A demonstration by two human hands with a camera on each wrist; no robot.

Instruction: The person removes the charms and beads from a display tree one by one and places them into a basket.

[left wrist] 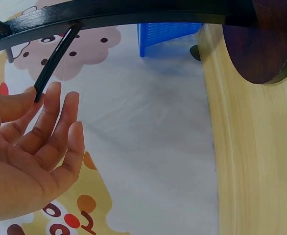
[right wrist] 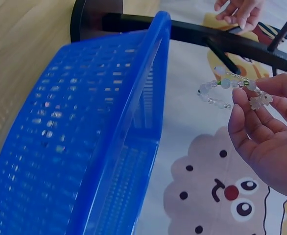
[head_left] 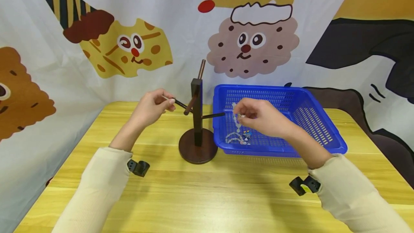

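A dark wooden stand (head_left: 197, 118) with a round base and several side pegs is upright on the table. My left hand (head_left: 151, 108) pinches the end of its left peg (left wrist: 58, 58) between thumb and index finger, the other fingers loosely bent. With its thumb and fingertips, my right hand (head_left: 263, 118) holds a bracelet (right wrist: 225, 84) of pale clear beads with green accents and a flower charm. The bracelet hangs from the fingers, close to the tip of the right peg (head_left: 213, 115) and over the basket's left side in the head view.
Right of the stand sits a blue perforated plastic basket (head_left: 275, 149). Inside it lie a clear beaded bracelet (head_left: 233, 138) and small colourful charms (head_left: 247, 134). Behind the wooden table (head_left: 194, 197) hangs a white cloth (head_left: 184, 21) with cartoon prints.
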